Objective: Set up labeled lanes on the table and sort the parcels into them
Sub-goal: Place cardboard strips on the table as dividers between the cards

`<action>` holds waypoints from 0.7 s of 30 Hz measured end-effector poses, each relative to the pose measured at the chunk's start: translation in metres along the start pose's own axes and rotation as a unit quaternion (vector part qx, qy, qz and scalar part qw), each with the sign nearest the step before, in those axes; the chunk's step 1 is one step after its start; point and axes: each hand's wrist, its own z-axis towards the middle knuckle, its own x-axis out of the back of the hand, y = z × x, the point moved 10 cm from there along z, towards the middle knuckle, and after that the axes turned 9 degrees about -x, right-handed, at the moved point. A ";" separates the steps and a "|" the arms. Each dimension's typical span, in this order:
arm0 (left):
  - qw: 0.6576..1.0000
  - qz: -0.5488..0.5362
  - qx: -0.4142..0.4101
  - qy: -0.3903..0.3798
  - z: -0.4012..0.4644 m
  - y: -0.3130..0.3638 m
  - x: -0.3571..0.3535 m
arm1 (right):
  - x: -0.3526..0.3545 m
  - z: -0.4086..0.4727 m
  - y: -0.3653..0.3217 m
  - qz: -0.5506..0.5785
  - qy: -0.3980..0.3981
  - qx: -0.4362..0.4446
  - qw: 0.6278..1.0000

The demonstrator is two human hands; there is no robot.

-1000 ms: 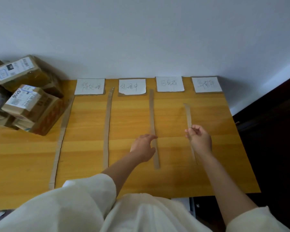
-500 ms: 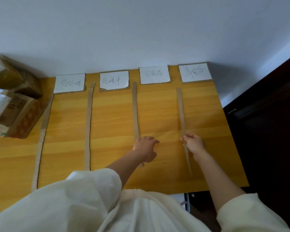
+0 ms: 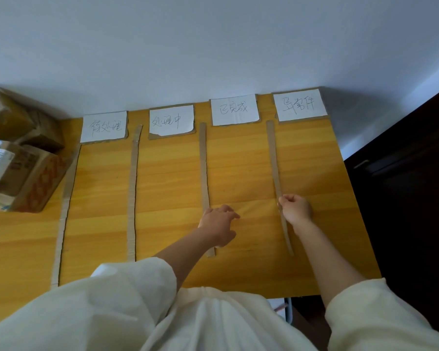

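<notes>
Fourth and last thin brown cardboard strip (image 3: 274, 163) gripped about two-thirds of the way down its length by the right hand (image 3: 295, 209), fingers curled round it, its near tail running on past the wrist toward the tabletop's front edge. Long axis near enough straight away from the body, far end lying just left of the rightmost white handwritten paper label (image 3: 299, 104), in the gap between that label and the third white paper label (image 3: 234, 109). Slight bow along its length, near end drifting rightward.

Left hand (image 3: 218, 221) resting over the lower part of the third brown cardboard strip (image 3: 203, 160), fingers loosely extended toward the right, gripping nothing. Well apart from the fourth strip, so the right hand clearly the nearer and the only one placed to shift it.

Likely step: squaring and laying down this final divider parallel with its neighbour. Judged from the bow, the near end probably wants nudging leftward to match.

Stack of brown cardboard parcels with white shipping stickers (image 3: 13, 171) at the far left of the yellow wooden tabletop (image 3: 167, 178), outside the leftmost strip, none yet in any lane. Sorting not yet begun.
</notes>
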 end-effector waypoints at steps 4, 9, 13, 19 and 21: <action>1.000 -0.001 0.000 0.003 0.001 0.000 0.001 | 0.019 -0.010 -0.016 -0.120 0.119 0.057 0.984; 1.000 -0.008 0.000 -0.003 -0.001 0.001 0.000 | 0.008 -0.012 -0.017 -0.171 0.129 0.119 0.970; 1.000 -0.015 -0.001 -0.008 -0.001 0.000 -0.002 | 0.006 -0.012 -0.019 -0.159 0.133 0.124 0.970; 1.000 -0.004 0.000 -0.026 -0.002 -0.001 -0.009 | 0.002 -0.008 -0.032 -0.158 0.128 0.143 0.969; 0.999 0.003 0.001 -0.035 -0.002 -0.001 -0.011 | 0.000 -0.007 -0.035 -0.156 0.127 0.144 0.969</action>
